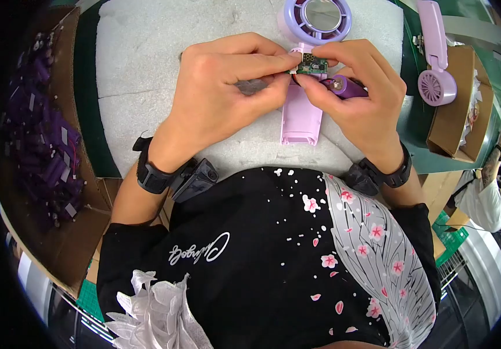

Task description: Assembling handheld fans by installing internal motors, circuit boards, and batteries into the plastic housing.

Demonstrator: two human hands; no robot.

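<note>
A small green circuit board with a dark digit display is held between my two hands. My left hand is closed, its thumb and forefinger pinching the board's left end by a white connector. My right hand grips the board's right side with thumb and forefinger, while a purple cylindrical battery with thin wires rests within its curled fingers. Directly beneath lies an open lilac handle shell of a handheld fan, its round fan head pointing away from me. Fingertips partly cover the connector and wires.
A white foam pad lies under the work on a green table. To the left stands a cardboard box full of purple batteries. At right are another lilac fan and a cardboard box of small parts. Another person sits farther right.
</note>
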